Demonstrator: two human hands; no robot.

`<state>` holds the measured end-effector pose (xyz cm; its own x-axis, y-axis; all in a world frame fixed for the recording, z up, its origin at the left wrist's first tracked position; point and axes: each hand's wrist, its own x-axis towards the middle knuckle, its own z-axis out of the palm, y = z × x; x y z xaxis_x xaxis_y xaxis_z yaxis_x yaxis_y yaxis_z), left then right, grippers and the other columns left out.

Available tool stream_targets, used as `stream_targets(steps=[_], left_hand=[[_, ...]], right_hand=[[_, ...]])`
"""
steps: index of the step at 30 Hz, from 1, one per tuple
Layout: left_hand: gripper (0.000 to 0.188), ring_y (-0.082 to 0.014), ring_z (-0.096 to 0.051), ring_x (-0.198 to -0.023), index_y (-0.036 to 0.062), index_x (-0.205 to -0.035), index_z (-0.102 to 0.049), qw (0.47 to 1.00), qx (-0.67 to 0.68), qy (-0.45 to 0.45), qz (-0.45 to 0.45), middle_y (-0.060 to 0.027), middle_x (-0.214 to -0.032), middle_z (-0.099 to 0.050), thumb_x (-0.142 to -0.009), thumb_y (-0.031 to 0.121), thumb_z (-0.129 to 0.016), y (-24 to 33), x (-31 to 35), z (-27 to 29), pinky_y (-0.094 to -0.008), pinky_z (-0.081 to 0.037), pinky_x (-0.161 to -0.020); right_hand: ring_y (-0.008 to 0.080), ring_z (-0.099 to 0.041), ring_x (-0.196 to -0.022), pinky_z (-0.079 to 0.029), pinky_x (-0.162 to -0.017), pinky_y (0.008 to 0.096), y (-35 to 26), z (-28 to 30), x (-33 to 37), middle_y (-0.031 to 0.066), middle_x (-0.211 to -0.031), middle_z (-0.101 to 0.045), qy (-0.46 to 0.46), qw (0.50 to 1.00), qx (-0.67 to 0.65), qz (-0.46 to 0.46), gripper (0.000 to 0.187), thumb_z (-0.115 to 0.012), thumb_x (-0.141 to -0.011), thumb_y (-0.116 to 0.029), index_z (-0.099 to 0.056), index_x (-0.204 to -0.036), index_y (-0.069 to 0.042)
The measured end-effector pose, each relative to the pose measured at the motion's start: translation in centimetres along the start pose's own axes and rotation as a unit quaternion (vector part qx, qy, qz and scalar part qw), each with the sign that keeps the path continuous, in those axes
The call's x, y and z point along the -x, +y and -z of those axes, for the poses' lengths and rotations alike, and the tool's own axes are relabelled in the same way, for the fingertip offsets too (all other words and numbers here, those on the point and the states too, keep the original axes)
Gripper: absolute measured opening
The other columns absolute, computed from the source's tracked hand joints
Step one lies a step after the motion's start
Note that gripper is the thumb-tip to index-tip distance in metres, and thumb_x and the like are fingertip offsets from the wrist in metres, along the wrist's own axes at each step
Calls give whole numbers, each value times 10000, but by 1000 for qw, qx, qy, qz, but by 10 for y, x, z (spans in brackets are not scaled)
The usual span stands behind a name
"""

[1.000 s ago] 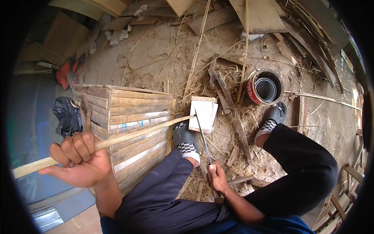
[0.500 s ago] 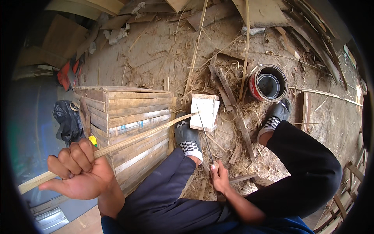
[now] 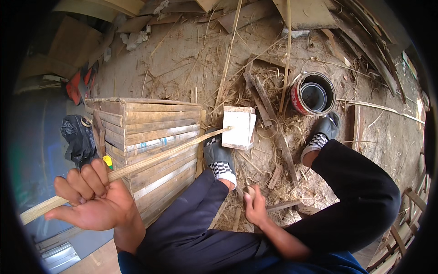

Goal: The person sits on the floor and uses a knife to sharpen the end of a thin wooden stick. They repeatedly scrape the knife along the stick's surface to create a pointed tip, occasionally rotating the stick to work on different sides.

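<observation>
My left hand (image 3: 96, 196) is closed round a long pale bamboo strip (image 3: 159, 156). The strip runs up to the right, and its far end meets a white block (image 3: 238, 130) standing on the ground by my left shoe. My right hand (image 3: 256, 206) is a fist low between my legs, left of the right knee. A brownish end (image 3: 249, 192) shows at its top, apparently the handle of a knife; the long thin blade cannot be made out now.
Left of my leg stands a slatted wooden crate (image 3: 162, 132), with a black plastic bag (image 3: 78, 139) beyond it. A red paint bucket (image 3: 314, 95) holding a grey container stands beside my right shoe (image 3: 326, 130). Wood pieces (image 3: 273, 123) and shavings litter the ground.
The long thin blade that pointed up from my right hand toward the white block no longer shows. The right hand has turned slightly; the left hand and bamboo strip have barely moved.
</observation>
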<state>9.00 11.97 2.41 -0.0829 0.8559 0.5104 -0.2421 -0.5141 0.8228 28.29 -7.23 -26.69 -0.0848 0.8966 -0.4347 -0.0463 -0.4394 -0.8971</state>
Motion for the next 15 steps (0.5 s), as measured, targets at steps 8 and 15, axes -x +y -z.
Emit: stream_targets(steps=[8, 15], left_hand=[[634, -95, -129, -495, 178, -689, -251, 1000, -12, -13, 9, 32, -567, -198, -1004, 716, -363, 0, 0, -1, -306, -143, -526], [639, -99, -133, -496, 175, -689, -251, 1000, -8, -2, 17, 29, -570, -201, -998, 720, -375, 4, 3, -4, -305, -145, -527]], right_hand=[[470, -649, -713, -468, -667, 521, 9, 0, -2, 270, -707, -611, 38, 993, -30, 111, 376, -545, -1033, -294, -485, -1215, 30], [512, -657, -835, -507, -730, 512, 15, 1, 3, 291, -843, -657, 8, 999, 24, -43, 334, -537, -1027, -266, -492, -1206, 13]])
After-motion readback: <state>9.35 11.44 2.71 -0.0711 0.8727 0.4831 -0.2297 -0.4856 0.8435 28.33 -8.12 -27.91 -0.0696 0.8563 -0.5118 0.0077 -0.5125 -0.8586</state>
